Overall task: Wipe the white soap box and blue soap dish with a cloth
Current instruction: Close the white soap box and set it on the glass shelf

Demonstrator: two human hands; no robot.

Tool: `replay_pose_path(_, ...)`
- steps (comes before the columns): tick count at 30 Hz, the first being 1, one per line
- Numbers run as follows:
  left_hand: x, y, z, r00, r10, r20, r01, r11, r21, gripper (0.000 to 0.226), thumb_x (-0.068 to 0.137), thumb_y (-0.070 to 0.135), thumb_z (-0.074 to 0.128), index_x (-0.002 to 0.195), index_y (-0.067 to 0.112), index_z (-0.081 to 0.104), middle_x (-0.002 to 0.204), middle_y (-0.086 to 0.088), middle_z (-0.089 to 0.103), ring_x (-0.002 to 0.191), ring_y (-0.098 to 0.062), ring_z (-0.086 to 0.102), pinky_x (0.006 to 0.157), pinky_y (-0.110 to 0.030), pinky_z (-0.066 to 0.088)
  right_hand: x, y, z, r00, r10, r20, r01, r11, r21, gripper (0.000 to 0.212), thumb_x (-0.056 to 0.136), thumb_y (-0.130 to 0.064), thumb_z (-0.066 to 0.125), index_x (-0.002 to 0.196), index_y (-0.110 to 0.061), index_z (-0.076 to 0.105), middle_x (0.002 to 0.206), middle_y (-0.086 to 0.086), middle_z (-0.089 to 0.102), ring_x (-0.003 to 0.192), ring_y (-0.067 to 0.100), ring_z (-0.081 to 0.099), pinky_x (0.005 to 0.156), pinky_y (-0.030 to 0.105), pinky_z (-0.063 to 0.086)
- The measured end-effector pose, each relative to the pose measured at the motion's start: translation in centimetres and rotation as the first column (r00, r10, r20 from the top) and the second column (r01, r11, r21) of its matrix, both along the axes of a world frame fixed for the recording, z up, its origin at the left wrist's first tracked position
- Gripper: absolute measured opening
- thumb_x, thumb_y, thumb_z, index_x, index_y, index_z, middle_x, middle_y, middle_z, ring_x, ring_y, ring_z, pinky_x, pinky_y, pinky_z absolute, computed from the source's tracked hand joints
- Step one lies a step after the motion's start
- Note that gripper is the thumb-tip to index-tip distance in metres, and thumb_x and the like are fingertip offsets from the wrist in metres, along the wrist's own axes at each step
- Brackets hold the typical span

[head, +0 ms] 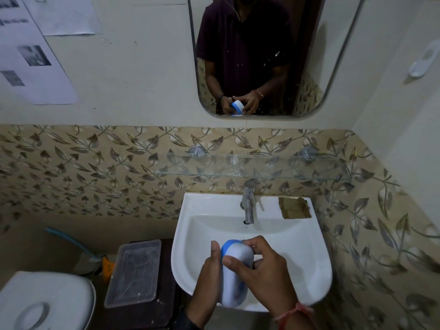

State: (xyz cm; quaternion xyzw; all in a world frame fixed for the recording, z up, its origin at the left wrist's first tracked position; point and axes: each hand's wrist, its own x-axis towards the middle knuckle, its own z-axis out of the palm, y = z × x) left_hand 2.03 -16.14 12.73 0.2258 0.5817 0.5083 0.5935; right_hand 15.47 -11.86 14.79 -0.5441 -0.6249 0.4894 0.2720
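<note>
Both my hands hold one white and blue soap case over the white sink (309,270). The white soap box (237,272) has the blue soap dish (226,246) showing as a blue rim along its upper left edge. My left hand (209,275) grips it from the left, thumb pointing up. My right hand (262,265) clasps it from the right, fingers curled over its top. No cloth is visible. The mirror (333,55) reflects the same grip.
A steel tap (248,203) stands at the sink's back, with a brown soap bar (294,207) to its right. A glass shelf (252,166) hangs above. A clear plastic container (133,272) sits on a dark stand at left, beside a white toilet tank (42,301).
</note>
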Motion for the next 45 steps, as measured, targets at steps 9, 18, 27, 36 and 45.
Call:
replay_pose_path(9,-2.8,-0.5,0.6,0.937,-0.057,0.345,0.1,0.989,-0.109,0.089,0.089,0.072,0.041,0.127,-0.007,0.06,0.123,-0.035,0.063,0.106,-0.041,0.065,0.094,-0.048,0.052,3.2,1.5,-2.4,0.971,-0.009,-0.239,-0.077,0.934,-0.348,0.022,0.095,-0.016,0.082,0.116,-0.012,0.076,0.071,0.014,0.068,0.049,0.021,0.068,0.052,0.033,0.065)
replay_pose_path(18,-3.3,-1.8,-1.6,0.983,0.179,0.047,-0.181,0.982,0.047,0.035,0.084,0.028,0.067,0.118,0.017,0.067,0.099,-0.009,0.074,0.081,-0.021,0.071,0.069,-0.033,0.056,2.3,1.6,-4.4,0.872,-0.332,-0.36,0.187,0.905,-0.382,0.012,0.096,-0.012,0.081,0.107,-0.015,0.076,0.079,0.023,0.072,0.061,0.027,0.078,0.058,0.034,0.071)
replay_pose_path(27,-3.9,-4.5,-3.3,0.99,0.131,-0.053,-0.131,0.991,0.009,0.07,0.045,0.014,0.096,0.101,0.011,0.054,0.092,-0.016,0.073,0.081,-0.031,0.069,0.064,-0.035,0.056,-2.2,1.3,-6.3,0.935,-0.112,-0.336,0.044,0.978,-0.204,0.031,0.09,-0.004,0.086,0.104,-0.027,0.072,0.104,-0.008,0.084,0.098,0.025,0.079,0.089,0.041,0.064)
replay_pose_path(36,-8.8,-10.7,-3.9,0.902,0.385,0.198,-0.342,0.914,-0.22,0.053,0.072,0.024,0.081,0.121,0.015,0.062,0.111,-0.02,0.074,0.104,-0.044,0.069,0.088,-0.067,0.052,-9.3,-0.8,-7.3,0.8,0.573,-0.178,-0.596,0.793,-0.123,0.047,0.1,-0.025,0.078,0.102,-0.071,0.071,0.129,-0.047,0.068,0.122,-0.007,0.07,0.103,0.02,0.059)
replay_pose_path(45,-19.6,-11.1,-5.1,0.749,0.606,0.268,-0.569,0.796,-0.209,0.032,0.084,0.013,0.065,0.115,0.01,0.061,0.094,-0.021,0.078,0.084,-0.043,0.075,0.065,-0.062,0.059,-19.1,-4.9,-11.0,0.941,0.297,-0.162,-0.33,0.913,-0.24,0.059,0.075,-0.023,0.099,0.118,-0.052,0.069,0.098,-0.026,0.083,0.091,0.002,0.082,0.075,0.013,0.064)
